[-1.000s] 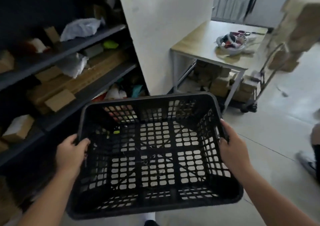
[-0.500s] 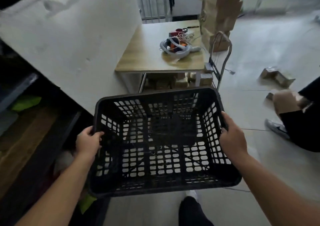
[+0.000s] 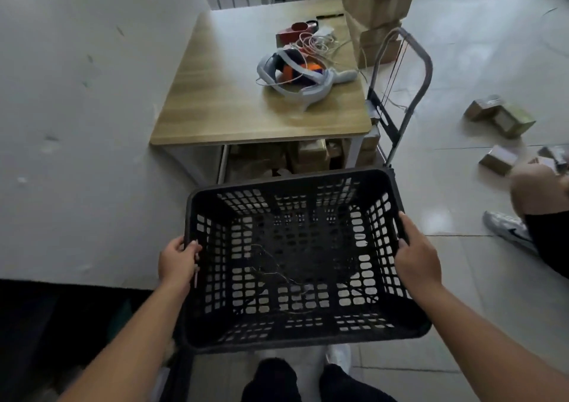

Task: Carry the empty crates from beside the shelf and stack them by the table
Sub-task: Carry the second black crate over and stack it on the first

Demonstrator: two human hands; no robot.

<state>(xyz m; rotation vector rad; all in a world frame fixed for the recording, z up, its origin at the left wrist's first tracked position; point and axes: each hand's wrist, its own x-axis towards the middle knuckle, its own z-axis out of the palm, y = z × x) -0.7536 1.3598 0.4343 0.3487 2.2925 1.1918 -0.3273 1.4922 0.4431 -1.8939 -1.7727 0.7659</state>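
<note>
I hold an empty black plastic crate (image 3: 295, 278) with a slotted lattice floor and walls, level, in front of my waist. My left hand (image 3: 177, 261) grips its left rim and my right hand (image 3: 417, 255) grips its right rim. Only a few thin strands of wire or string lie on its floor. The wooden-topped table (image 3: 234, 106) stands just beyond the crate's far rim. The shelf shows only as a dark edge (image 3: 46, 324) at the lower left.
A white wall panel (image 3: 86, 109) runs along the left. On the table lie a grey headset (image 3: 292, 75) and tangled cables. A folding hand trolley (image 3: 400, 93) with cardboard boxes stands right of the table. Another person's shoe (image 3: 508, 230) and small boxes (image 3: 502, 115) are on the floor at right.
I have turned away from the shelf and come closer to the table. The crate stays in both hands, and the shelf has slid out of view to the left.
</note>
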